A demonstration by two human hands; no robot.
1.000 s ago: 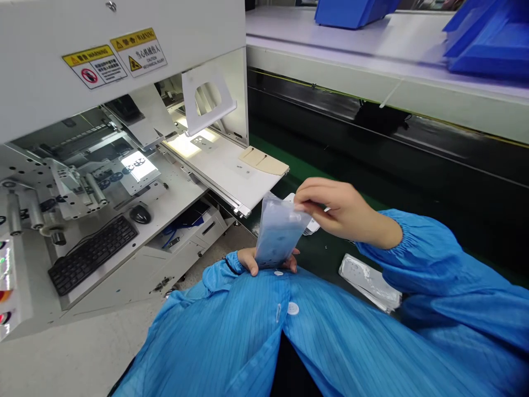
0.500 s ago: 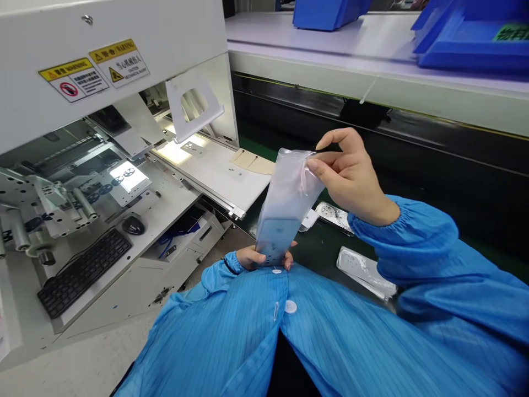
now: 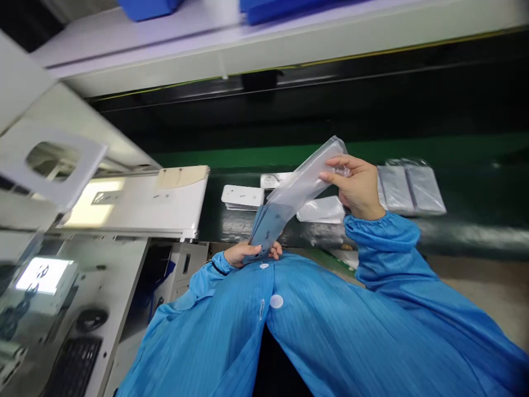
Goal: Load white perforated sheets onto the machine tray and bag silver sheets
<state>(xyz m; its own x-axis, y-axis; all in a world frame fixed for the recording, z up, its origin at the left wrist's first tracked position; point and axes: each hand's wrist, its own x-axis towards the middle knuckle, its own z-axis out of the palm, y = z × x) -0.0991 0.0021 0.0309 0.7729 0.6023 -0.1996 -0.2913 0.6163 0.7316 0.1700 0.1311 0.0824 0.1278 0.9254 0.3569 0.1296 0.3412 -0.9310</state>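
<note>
Close to my chest, my left hand [image 3: 252,253] is wrapped around a stack of thin blue-grey plates [image 3: 266,231] with small dark marks. The upper part of the stack is inside a clear plastic bag [image 3: 303,179], which slants up to the right. My right hand [image 3: 355,184] pinches the bag near its far end between thumb and fingers. Just left of the bag, a pile of white plates [image 3: 243,196] lies on the dark green surface. A plastic-wrapped bundle [image 3: 321,209] lies under and right of the bag.
Several wrapped grey packs [image 3: 413,187] lie right of my right hand. On the left stands a white machine with a lit tray [image 3: 165,209], a mouse [image 3: 91,320] and a keyboard [image 3: 74,364]. Blue bins [image 3: 289,8] sit on the shelf above.
My view has turned to the right, bringing the white pile and the wrapped packs into sight. The bag now tilts further right, with both hands still on the bag and plates.
</note>
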